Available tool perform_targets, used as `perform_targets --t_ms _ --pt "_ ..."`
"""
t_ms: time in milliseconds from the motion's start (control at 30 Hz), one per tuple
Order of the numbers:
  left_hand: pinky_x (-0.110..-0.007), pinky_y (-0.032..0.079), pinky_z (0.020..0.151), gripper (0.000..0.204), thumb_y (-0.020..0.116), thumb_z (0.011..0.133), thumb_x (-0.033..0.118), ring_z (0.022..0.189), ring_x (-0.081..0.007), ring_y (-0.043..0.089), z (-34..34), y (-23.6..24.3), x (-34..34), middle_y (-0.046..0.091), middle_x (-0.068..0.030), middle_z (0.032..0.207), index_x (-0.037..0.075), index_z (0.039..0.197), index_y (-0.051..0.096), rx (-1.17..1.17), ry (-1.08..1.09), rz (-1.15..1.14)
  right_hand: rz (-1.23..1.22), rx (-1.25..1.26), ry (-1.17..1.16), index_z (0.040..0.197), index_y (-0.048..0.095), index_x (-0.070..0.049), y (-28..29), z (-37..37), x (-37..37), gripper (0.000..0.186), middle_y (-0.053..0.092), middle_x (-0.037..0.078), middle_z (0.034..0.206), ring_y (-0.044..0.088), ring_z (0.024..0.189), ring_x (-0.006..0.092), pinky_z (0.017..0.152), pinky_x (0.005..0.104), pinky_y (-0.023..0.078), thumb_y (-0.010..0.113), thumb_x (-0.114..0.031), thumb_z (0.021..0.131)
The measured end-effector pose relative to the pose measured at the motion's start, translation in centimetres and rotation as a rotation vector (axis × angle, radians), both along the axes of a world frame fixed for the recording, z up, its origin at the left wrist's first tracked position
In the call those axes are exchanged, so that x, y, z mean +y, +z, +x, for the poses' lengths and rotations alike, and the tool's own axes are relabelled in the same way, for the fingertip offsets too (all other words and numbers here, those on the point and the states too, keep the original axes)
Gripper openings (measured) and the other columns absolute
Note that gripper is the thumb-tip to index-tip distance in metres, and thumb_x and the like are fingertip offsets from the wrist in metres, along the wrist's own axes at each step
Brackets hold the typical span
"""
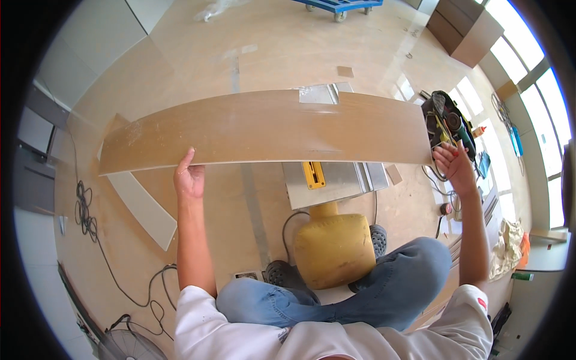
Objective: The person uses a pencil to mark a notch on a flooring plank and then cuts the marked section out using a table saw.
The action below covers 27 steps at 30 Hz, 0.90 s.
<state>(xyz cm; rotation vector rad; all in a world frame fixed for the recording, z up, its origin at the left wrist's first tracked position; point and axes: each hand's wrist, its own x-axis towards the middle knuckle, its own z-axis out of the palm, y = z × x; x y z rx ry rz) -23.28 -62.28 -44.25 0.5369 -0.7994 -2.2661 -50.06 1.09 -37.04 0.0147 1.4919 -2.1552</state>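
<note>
Now the left hand (191, 179) grips the near edge of the brown board (252, 129), thumb on top, over the table saw (339, 183); the right hand (455, 168), fingers loosely extended, is at its right end, near a black bag (443, 95) of tools (454, 123)

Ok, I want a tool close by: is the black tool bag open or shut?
Open: the black tool bag, just beyond the right hand, shows several tools inside, including a green-bodied tool.
</note>
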Motion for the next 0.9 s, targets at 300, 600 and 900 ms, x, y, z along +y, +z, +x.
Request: perform_targets --t_ms 300,600,900 --pt "-0.039 0.052 0.095 0.029 0.06 0.087 -0.005 0.107 -0.0257 0.059 0.9 2.0 2.2 0.06 -0.012 0.113 -0.002 0.116 0.057 -0.14 0.053 0.013 0.606 0.418 -0.564 0.111 0.055 0.001 -6.9 -0.3 -7.4 0.049 0.064 0.008 0.096 0.064 0.093 0.0152 0.086 0.0281 0.053 0.072 -0.039 0.088" --pt "-0.043 0.051 0.098 0.029 0.058 0.089 -0.005 0.11 -0.0293 0.057 -1.0 1.4 1.3 0.056 -0.0172 0.117 -0.006 0.118 0.052 -0.172 0.037 0.037 -0.28 -0.088 -0.249 0.136 0.037 0.009 -10.0 -1.7 -13.9 0.07 0.055 0.024 0.126 0.058 0.115 0.0313 0.1 0.0385 0.05 0.061 -0.043 0.095" --pt "-0.042 0.048 0.104 0.026 0.063 0.089 -0.002 0.112 -0.0286 0.057 -1.7 -3.2 -0.8 0.058 -0.0184 0.116 -0.006 0.112 0.054 -0.206 -0.028 0.023 -0.099 -0.004 -0.287 0.103 0.062 -0.01 -11.1 -3.1 -18.5 0.019 0.064 0.001 0.092 0.062 0.086 0.0137 0.08 0.0288 0.054 0.07 -0.023 0.091"
